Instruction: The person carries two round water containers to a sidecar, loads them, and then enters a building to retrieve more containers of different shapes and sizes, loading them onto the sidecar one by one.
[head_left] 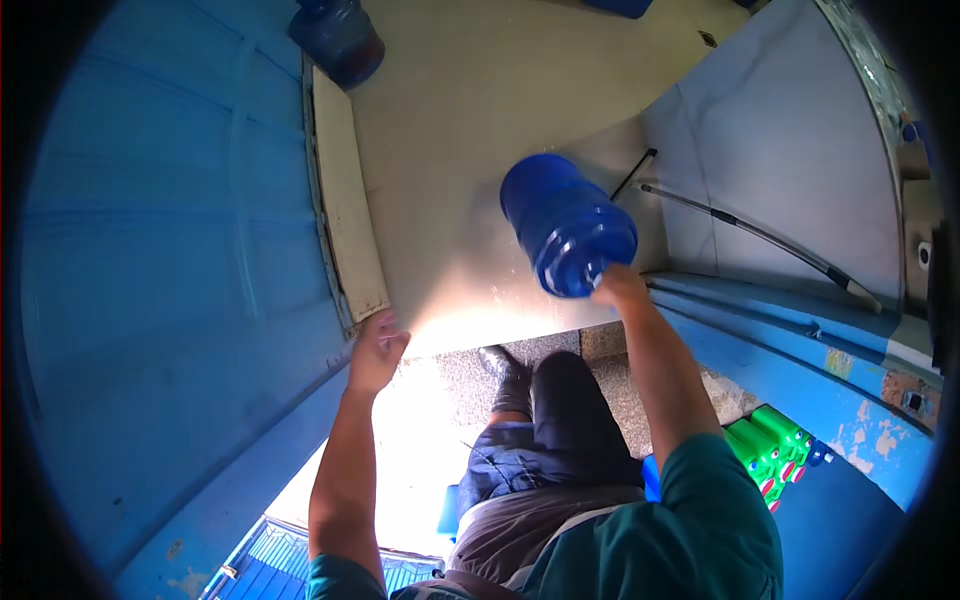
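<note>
A large, see-through blue water jug (565, 225) hangs tilted in front of me, its base pointing away. My right hand (622, 288) is closed round the neck of this jug; the fingers' far side is hidden. To the left, my left hand (378, 352) is open beside the lower end of the blue door (170, 210), with thumb and fingers apart and nothing in it. Its fingertips are close to the door's pale edge strip (345, 190); whether they touch it I cannot tell.
Another water jug (340, 45) stands at the far left by the door. A squeegee-like pole (745, 225) leans at the right wall. A blue-painted frame (760, 345) edges the doorway. Several green bottles (768, 445) sit at the lower right. Bright light falls across the threshold.
</note>
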